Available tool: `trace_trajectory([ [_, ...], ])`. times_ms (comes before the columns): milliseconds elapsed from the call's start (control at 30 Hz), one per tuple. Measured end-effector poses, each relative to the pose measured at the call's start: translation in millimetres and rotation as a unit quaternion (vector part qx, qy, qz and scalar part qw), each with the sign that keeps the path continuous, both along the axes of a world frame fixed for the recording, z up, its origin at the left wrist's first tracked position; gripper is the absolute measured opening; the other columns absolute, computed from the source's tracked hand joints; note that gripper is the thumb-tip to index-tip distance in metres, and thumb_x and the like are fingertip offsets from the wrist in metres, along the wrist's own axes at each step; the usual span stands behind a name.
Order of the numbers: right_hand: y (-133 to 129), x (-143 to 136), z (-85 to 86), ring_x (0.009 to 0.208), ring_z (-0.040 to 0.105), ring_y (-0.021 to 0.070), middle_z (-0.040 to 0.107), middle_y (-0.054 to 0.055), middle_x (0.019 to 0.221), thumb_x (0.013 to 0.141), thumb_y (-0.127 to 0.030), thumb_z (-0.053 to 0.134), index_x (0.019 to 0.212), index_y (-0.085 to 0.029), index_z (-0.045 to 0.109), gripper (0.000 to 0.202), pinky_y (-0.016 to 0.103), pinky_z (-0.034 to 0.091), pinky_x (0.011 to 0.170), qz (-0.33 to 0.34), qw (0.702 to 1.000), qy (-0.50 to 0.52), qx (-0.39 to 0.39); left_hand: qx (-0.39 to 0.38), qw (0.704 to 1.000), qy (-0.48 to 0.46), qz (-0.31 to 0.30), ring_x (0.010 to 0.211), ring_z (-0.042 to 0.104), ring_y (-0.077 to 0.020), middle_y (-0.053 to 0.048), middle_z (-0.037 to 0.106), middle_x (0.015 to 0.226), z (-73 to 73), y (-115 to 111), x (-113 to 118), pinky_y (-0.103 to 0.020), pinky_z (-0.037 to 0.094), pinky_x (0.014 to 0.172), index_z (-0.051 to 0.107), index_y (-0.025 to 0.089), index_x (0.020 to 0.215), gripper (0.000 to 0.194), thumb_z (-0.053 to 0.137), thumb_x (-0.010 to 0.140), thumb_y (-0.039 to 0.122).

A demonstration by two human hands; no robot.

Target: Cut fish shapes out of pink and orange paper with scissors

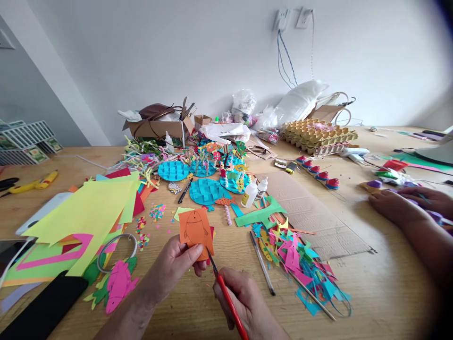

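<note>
An orange paper piece (193, 226) with a fish outline drawn on it is pinched in my left hand (186, 257), thumb in front. Behind its right edge shows a bit of red paper (212, 232). My right hand (240, 295) grips red-handled scissors (228, 300), their dark blades at the lower right edge of the orange paper. Cut-out pink fish (118, 285) and green fish shapes lie left of my left arm, by a white ring (118, 250). To the right of my hands is a pen (262, 262).
Coloured paper sheets (81, 212) cover the left side. Paper scraps (293, 250) and a stick lie right, near cardboard (304, 208). Glue bottles (249, 193) and blue round bases (207, 191) stand ahead. A co-worker's hands (392, 208) are at far right, by egg trays (318, 132).
</note>
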State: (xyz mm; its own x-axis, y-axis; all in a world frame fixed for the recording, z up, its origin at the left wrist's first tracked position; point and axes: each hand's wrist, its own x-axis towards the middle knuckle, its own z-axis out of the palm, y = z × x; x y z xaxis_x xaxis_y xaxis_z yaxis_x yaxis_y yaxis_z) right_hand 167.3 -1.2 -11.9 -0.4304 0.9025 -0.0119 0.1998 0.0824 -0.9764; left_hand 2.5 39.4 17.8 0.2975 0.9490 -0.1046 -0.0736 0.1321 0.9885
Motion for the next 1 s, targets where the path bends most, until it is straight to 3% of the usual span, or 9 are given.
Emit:
trace_trajectory([
  [467,0.5,2.9,-3.1,0.045,0.026,0.0075,0.026,-0.006,0.053,0.090,-0.042,0.045,0.059,-0.020,0.033,0.040,0.020,0.021,0.041,-0.002,1.000,-0.022,0.014,0.004,0.999,0.040,-0.036,0.049,0.051,-0.0124,-0.001,0.058,0.053,4.2,5.1,-4.3,-0.023,0.042,0.048,0.060,0.015,0.060,0.023,0.055,0.076,0.032],
  [1000,1.0,2.3,-5.7,0.045,0.026,0.0078,0.024,-0.007,0.051,0.091,-0.038,0.039,0.060,-0.020,0.033,0.036,0.020,0.022,0.042,-0.006,0.999,-0.011,0.036,0.006,0.999,0.046,-0.016,0.047,0.048,-0.0116,0.002,0.054,0.050,-2.4,3.2,2.9,-0.023,0.040,0.047,0.055,0.016,0.060,0.026,0.050,0.079,0.034],
])
